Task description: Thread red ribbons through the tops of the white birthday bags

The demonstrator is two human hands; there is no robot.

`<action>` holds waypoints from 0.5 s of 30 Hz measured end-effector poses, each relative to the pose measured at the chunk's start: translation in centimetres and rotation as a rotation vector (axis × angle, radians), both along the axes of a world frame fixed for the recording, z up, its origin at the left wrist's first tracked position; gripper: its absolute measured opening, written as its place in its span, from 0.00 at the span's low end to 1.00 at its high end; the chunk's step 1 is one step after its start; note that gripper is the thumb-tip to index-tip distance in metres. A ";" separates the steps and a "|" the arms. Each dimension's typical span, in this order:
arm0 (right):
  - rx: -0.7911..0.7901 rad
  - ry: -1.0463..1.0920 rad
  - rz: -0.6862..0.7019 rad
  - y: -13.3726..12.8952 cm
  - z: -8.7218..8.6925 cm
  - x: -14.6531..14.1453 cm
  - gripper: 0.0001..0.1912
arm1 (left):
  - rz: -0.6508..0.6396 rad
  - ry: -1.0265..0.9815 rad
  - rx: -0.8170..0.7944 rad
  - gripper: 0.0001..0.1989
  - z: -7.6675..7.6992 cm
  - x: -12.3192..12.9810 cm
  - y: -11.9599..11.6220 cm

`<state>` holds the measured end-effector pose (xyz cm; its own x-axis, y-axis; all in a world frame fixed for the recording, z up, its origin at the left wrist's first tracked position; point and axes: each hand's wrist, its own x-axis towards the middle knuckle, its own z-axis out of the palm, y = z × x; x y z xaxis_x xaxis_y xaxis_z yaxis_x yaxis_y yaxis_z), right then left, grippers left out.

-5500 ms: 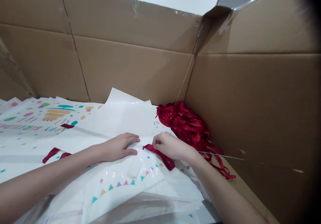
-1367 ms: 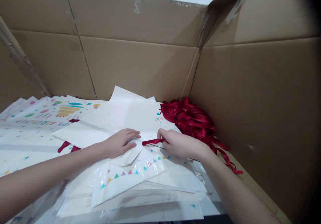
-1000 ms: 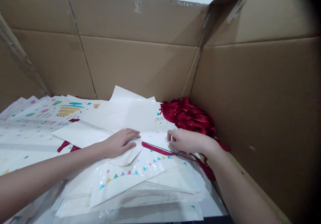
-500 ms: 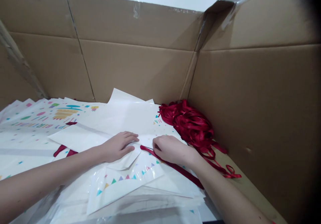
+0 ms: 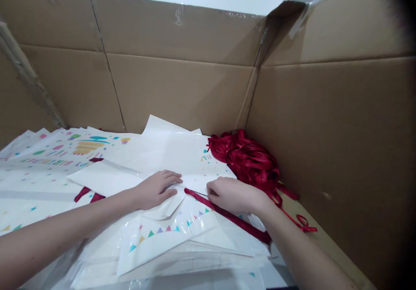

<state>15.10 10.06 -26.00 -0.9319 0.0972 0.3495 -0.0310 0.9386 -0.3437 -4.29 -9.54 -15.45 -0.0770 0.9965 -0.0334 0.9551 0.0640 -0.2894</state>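
My left hand (image 5: 156,190) lies flat on a folded white sheet (image 5: 169,151), touching the plastic with its fingers together. My right hand (image 5: 235,195) rests to its right, curled over a dark red satin ribbon (image 5: 227,215). That ribbon runs diagonally from between my hands to beyond my right wrist. Whether those fingers pinch it is hidden. Beneath both hands is a stack of glossy white birthday-print sheets (image 5: 55,164) with coloured bunting triangles. A red ribbon end (image 5: 86,194) pokes out from under the sheets on the left.
A tangled heap of dark red ribbon (image 5: 250,160) sits in the corner, trailing a loop onto the cardboard floor (image 5: 312,238). Tall corrugated cardboard box walls (image 5: 182,90) stand behind the sheets and along the right (image 5: 331,129).
My right hand has slid right along the ribbon, which now lies taut and longer across the sheets. My left hand has stayed in place.
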 end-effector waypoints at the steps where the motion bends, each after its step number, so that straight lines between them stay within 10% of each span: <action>1: 0.000 0.002 0.009 0.0 0.0 -0.1 0.12 | -0.004 -0.003 0.008 0.21 0.0 0.0 0.0; 15: 0.010 0.163 0.004 -0.8 -0.2 -0.9 0.13 | -0.011 -0.014 0.007 0.20 0.1 0.2 0.0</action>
<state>14.23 9.30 -26.18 -0.8629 0.0897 0.4973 -0.0890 0.9418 -0.3242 -4.08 -9.51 -15.37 -0.0659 0.9974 -0.0276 0.9596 0.0558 -0.2758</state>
